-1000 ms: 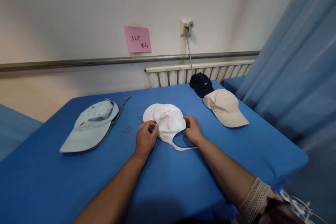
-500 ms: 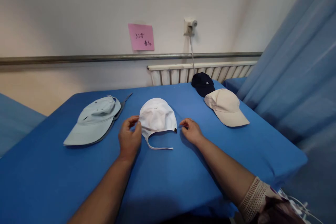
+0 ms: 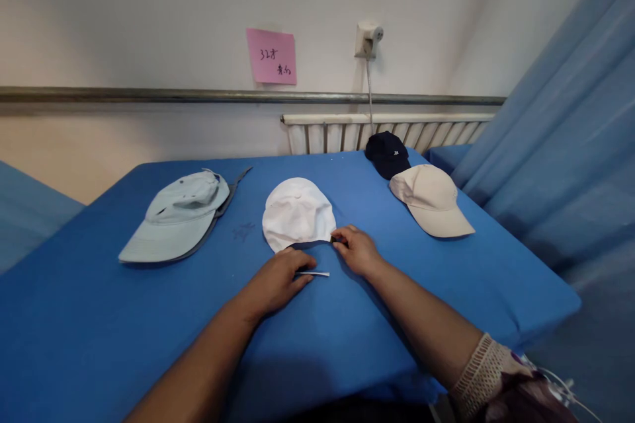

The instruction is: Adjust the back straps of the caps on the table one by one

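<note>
A white cap [image 3: 299, 213] lies in the middle of the blue-covered table, its back opening towards me. Its thin strap [image 3: 320, 273] runs between the thumb and fingers of my left hand [image 3: 282, 277], which is closed loosely around it; the tip sticks out to the right. My right hand [image 3: 358, 250] pinches the small dark buckle [image 3: 333, 239] at the right corner of the cap's opening. The cap's brim is hidden from view.
On the left, a light blue cap [image 3: 173, 221] rests over a darker grey one [image 3: 223, 208]. A beige cap [image 3: 430, 198] and a navy cap [image 3: 387, 153] lie at the right back. Behind are a radiator [image 3: 327, 135] and a metal rail [image 3: 198, 96]; a blue curtain [image 3: 546, 112] hangs right.
My left hand has moved from the cap's left side down and right onto the strap. My right hand has shifted slightly left and taken hold of the buckle.
</note>
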A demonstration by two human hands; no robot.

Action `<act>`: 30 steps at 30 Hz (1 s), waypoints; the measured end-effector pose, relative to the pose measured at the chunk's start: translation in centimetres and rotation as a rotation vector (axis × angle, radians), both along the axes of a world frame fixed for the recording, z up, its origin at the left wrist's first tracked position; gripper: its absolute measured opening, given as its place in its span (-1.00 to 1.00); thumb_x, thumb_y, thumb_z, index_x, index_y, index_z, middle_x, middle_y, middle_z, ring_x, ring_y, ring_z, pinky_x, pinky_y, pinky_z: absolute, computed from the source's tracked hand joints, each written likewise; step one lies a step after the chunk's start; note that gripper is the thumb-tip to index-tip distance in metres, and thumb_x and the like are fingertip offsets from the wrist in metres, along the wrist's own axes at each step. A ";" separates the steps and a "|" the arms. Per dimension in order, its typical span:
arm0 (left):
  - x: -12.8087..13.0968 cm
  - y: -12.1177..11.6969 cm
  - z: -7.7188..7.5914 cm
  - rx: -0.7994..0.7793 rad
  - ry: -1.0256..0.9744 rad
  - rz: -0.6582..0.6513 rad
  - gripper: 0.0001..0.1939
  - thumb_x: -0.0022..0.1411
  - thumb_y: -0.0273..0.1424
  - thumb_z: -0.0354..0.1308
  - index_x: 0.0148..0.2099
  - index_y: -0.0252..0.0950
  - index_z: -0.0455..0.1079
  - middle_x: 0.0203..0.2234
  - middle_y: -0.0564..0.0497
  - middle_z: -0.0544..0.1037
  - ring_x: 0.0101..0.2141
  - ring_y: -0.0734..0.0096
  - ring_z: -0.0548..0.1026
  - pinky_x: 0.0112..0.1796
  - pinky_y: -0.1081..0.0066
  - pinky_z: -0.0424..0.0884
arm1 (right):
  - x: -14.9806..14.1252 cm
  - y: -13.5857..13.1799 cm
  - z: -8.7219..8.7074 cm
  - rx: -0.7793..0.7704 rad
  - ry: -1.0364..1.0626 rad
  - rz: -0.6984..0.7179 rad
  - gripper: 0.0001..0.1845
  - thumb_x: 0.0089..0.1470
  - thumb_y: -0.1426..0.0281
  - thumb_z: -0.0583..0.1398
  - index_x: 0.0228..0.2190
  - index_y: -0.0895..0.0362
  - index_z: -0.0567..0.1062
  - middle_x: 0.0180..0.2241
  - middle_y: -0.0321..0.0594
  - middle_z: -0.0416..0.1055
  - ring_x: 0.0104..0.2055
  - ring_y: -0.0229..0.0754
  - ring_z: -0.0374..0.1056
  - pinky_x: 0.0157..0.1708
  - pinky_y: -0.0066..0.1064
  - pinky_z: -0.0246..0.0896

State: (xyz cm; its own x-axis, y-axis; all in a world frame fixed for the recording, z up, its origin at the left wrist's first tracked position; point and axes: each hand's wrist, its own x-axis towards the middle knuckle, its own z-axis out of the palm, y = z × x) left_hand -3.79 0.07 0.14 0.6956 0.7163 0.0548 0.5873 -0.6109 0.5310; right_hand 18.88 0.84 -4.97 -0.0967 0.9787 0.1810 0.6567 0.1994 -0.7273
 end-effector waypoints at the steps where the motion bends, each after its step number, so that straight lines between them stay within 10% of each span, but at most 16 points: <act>1: 0.2 0.0 -0.2 0.011 0.002 0.001 -0.82 0.25 -0.34 0.12 -0.13 -0.16 0.50 -0.24 -0.05 0.58 -0.19 0.19 0.49 -0.15 0.28 0.37 | -0.1 0.0 0.1 -0.003 -0.009 -0.003 -0.79 0.07 0.49 0.23 -0.21 0.06 0.52 -0.24 -0.20 0.45 -0.22 -0.16 0.38 -0.15 -0.31 0.26; 24: 1.0 0.5 -0.7 -0.070 -0.259 0.300 -0.76 0.26 -0.21 0.08 -0.31 -0.23 0.46 -0.44 0.04 0.57 -0.41 0.33 0.49 -0.35 0.37 0.35 | -0.9 1.2 0.2 -0.085 0.005 -0.012 -0.92 -0.02 0.44 0.31 -0.46 0.09 0.49 -0.45 -0.31 0.44 -0.44 -0.26 0.27 -0.41 -0.42 0.08; 30: 0.8 0.9 -1.2 -0.098 -0.364 0.399 -0.75 0.22 -0.18 0.12 -0.31 -0.23 0.48 -0.46 0.05 0.57 -0.42 0.35 0.49 -0.37 0.40 0.37 | -1.6 2.0 0.6 -0.341 0.508 0.047 -0.83 -0.07 0.39 0.32 -0.56 0.13 0.42 -0.61 -0.40 0.32 -0.56 -0.34 0.16 -0.50 -0.47 0.02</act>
State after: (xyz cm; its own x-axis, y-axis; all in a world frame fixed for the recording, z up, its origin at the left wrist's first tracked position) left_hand -2.99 0.97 -1.03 0.3177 0.9344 0.1612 0.5306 -0.3161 0.7865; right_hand 17.28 2.86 -4.33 -0.1244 0.9865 -0.1066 0.2071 -0.0793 -0.9751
